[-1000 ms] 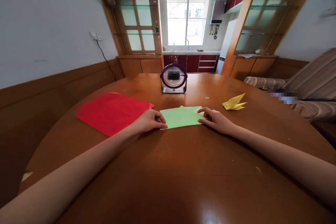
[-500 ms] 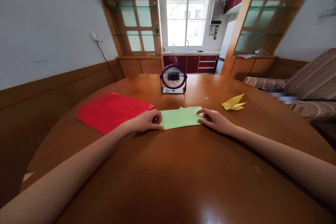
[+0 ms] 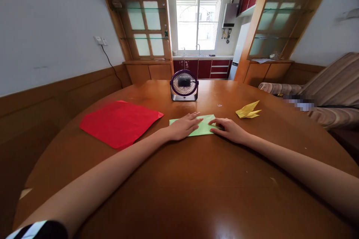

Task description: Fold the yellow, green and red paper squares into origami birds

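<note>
A strip of folded light-green paper lies on the table in front of me. My left hand rests flat across its left and middle part, fingers stretched out and covering much of it. At the paper's right end is my right hand, its fingers bent and the thumb apart from them, with the fingertips touching the paper. Some of that end is hidden under the right hand.
Red paper sheets lie at the left of the brown table. A folded yellow paper piece sits to the right, beyond my right hand. Behind the green paper stands a small purple fan. A striped sofa is at the right.
My left hand has moved right from the green paper's left edge onto its middle, and its curled fingers have flattened out. The right hand stays almost where it was.
</note>
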The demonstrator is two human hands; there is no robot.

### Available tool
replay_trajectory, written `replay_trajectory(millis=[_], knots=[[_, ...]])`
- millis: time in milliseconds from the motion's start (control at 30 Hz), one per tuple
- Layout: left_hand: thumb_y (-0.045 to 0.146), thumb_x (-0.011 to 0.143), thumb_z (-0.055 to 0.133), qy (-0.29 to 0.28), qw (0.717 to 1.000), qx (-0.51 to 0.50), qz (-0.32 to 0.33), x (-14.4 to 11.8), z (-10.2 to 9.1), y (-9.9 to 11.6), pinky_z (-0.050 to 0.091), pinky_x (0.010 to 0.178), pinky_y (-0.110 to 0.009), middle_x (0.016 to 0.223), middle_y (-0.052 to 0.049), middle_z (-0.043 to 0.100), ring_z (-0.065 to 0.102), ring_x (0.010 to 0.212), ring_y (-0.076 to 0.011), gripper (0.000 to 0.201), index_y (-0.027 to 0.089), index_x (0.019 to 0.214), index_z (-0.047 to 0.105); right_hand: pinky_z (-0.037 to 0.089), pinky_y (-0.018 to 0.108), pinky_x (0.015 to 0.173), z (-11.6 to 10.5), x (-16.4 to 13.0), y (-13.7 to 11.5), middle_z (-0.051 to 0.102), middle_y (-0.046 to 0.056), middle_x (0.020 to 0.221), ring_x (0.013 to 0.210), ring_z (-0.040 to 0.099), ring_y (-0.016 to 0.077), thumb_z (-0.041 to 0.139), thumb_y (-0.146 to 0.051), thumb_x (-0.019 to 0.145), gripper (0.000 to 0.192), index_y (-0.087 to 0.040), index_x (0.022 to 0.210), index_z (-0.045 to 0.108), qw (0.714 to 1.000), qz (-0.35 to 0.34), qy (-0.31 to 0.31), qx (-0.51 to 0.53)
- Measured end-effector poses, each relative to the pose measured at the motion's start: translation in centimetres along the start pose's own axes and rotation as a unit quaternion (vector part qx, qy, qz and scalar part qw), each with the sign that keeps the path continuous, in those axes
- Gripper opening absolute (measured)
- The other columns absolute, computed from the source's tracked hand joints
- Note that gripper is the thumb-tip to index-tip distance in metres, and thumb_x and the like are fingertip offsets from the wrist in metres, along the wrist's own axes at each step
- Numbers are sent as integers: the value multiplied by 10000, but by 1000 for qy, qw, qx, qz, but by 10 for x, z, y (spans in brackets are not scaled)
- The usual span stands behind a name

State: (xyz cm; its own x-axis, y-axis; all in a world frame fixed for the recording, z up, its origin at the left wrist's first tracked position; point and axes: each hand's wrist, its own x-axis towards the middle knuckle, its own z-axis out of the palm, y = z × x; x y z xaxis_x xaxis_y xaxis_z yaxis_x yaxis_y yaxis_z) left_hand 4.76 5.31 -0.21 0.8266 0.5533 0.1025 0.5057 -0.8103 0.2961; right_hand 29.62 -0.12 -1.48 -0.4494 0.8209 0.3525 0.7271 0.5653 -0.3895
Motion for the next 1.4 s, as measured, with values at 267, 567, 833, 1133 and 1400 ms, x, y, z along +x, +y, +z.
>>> replay_trajectory(millis=[267, 567, 833, 1133, 1400], knots=[[423, 1018, 209, -18, 999, 26, -13, 4, 16, -2, 127, 1192, -369, 1588, -82, 177, 117, 1478, -201, 559, 160, 1508, 263, 408, 276, 659, 1, 0, 2, 621, 34, 754, 671, 526, 150, 518, -453, 919, 367, -154, 1092, 641, 1000, -12, 1, 0], [437, 1019, 171, -30, 999, 38, -11, 2, 16, 2, 98, 1194, -358, 1589, -86, 152, 94, 1481, -185, 579, 143, 1514, 240, 430, 291, 677, 1, -2, 2, 664, 57, 817, 708, 562, 167, 510, -431, 921, 354, -158, 1091, 658, 1000, 7, 10, 5], [502, 1000, 259, -13, 999, 24, -26, 1, 17, 2, 115, 1194, -396, 1586, -64, 169, 119, 1477, -230, 587, 200, 1503, 286, 449, 319, 726, -1, -5, 9, 681, 68, 906, 774, 582, 186, 506, -380, 900, 283, -177, 997, 679, 997, 39, 30, 64], [525, 993, 298, -14, 1000, 8, -14, -3, 13, 6, 143, 1195, -413, 1578, -33, 202, 158, 1471, -238, 562, 256, 1486, 333, 431, 311, 675, -14, -7, 28, 643, 46, 840, 728, 545, 172, 560, -393, 853, 280, -158, 918, 697, 984, 88, 29, 155], [514, 991, 329, -22, 1000, 7, -14, -4, 11, 8, 139, 1196, -408, 1582, -25, 194, 151, 1473, -233, 556, 264, 1488, 326, 482, 363, 802, -24, -19, 19, 636, 94, 957, 890, 587, 202, 502, -321, 931, 263, -197, 993, 726, 988, -96, -29, 119]])
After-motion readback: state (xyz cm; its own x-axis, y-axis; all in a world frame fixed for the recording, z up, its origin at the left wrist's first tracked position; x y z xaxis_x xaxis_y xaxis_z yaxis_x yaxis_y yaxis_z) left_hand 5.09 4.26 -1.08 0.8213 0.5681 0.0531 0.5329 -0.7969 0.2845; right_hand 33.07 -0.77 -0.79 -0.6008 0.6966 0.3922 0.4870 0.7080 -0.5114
